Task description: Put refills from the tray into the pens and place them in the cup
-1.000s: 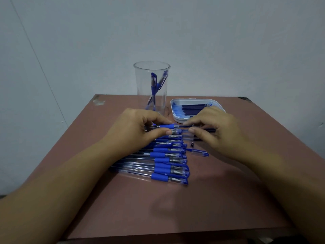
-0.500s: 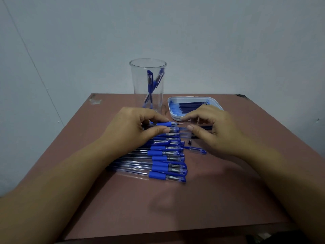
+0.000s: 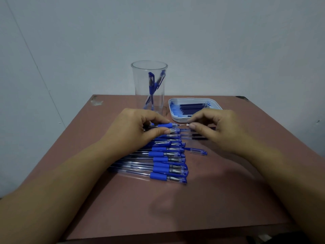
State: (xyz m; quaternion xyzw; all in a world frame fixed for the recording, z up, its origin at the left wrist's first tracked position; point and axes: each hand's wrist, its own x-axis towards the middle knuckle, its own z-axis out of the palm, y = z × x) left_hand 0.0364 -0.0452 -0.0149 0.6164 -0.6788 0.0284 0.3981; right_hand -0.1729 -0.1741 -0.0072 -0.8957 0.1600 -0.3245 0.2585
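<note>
My left hand [image 3: 133, 127] grips a pen [image 3: 164, 125] by its blue grip, with the bare tip pointing right. My right hand [image 3: 218, 129] pinches a small pale piece [image 3: 188, 124] between thumb and forefinger, just off that tip and apart from it. Behind my hands stands a clear cup [image 3: 149, 103] holding two blue pens [image 3: 152, 85]. To its right a white tray [image 3: 213, 103] holds several dark refills [image 3: 191, 107]. A row of several blue pens [image 3: 167, 161] lies on the table below my left hand.
A loose clear-and-blue pen cap [image 3: 198, 151] lies right of the row. A few dark refills [image 3: 198, 138] lie on the brown table [image 3: 193, 208] under my right hand. A pale wall rises behind the table's far edge.
My right hand has drawn slightly right, opening a small gap between its fingers and the pen tip. The left hand keeps its hold on the pen.
</note>
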